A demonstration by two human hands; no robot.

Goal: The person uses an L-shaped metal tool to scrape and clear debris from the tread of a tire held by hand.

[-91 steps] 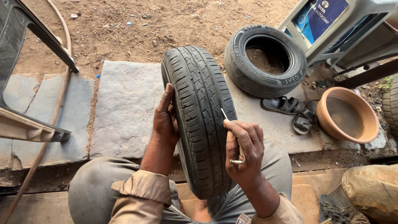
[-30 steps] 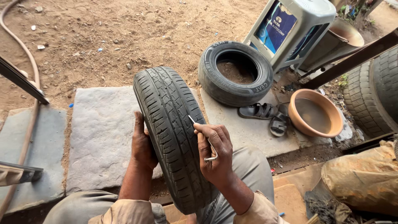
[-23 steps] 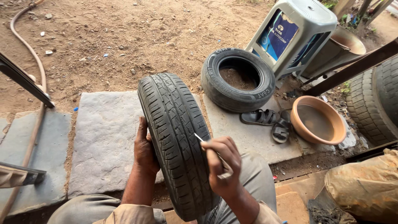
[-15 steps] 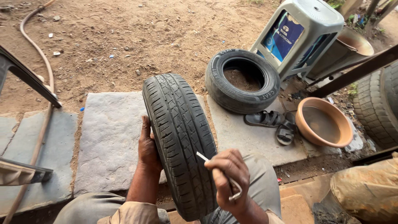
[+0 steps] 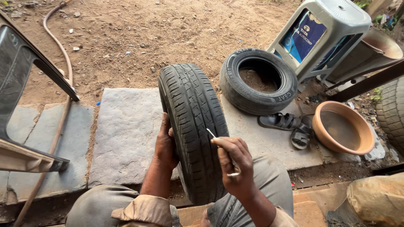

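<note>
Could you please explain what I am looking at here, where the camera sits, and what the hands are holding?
There is no machine here: the picture comes from a camera worn on a person's head, looking down at their own two bare hands and knees. An upright tyre stands on a stone slab between the knees. The left hand grips its side. The right hand holds a thin metal tool, its tip against the tread. Further off, a second tyre lies flat, with a pair of sandals and a clay bowl beside it. A plastic stool lies tipped over behind them, and a hose runs over the dirt on the left.
</note>
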